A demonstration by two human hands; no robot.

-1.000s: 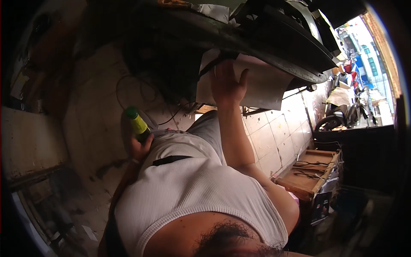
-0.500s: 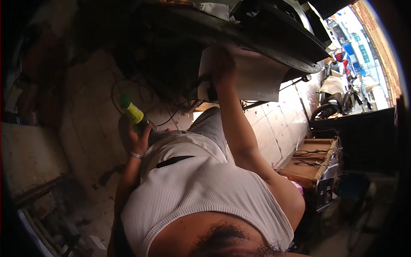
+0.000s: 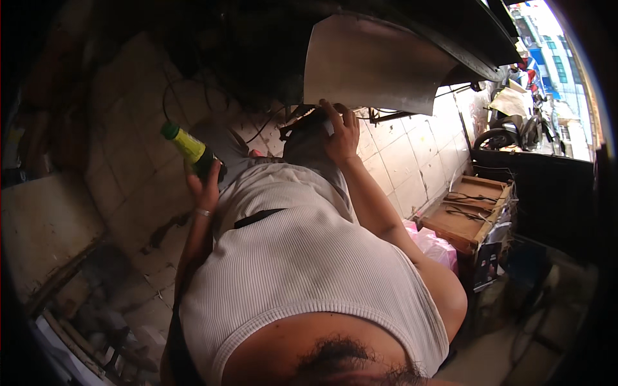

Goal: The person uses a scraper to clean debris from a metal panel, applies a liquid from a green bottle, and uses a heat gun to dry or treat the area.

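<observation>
In my left hand (image 3: 203, 185), held low at my side, is a bottle (image 3: 190, 147) with a green cap, a yellow-green label and a dark lower part. It tilts with its cap up and to the left. My right hand (image 3: 343, 136) is raised in front of my thigh, fingers apart and nothing visible in them. Its fingertips are at the lower edge of a smooth pale sheet (image 3: 376, 64); whether they touch it I cannot tell. This sheet hangs down from the edge of a dark machine (image 3: 444, 40), whose inner parts are lost in shadow.
A dark cable (image 3: 168, 96) loops over the tiled floor (image 3: 399, 145) at left. To the right lie a wooden frame-like box (image 3: 467, 206) with dark straps and a pink plastic bag (image 3: 434, 248). A motorcycle (image 3: 508, 135) stands by the bright opening.
My right hand has come down from the sheet's face to its lower edge, and its fingers now show apart. The bottle in my left hand has shifted slightly up and left in view.
</observation>
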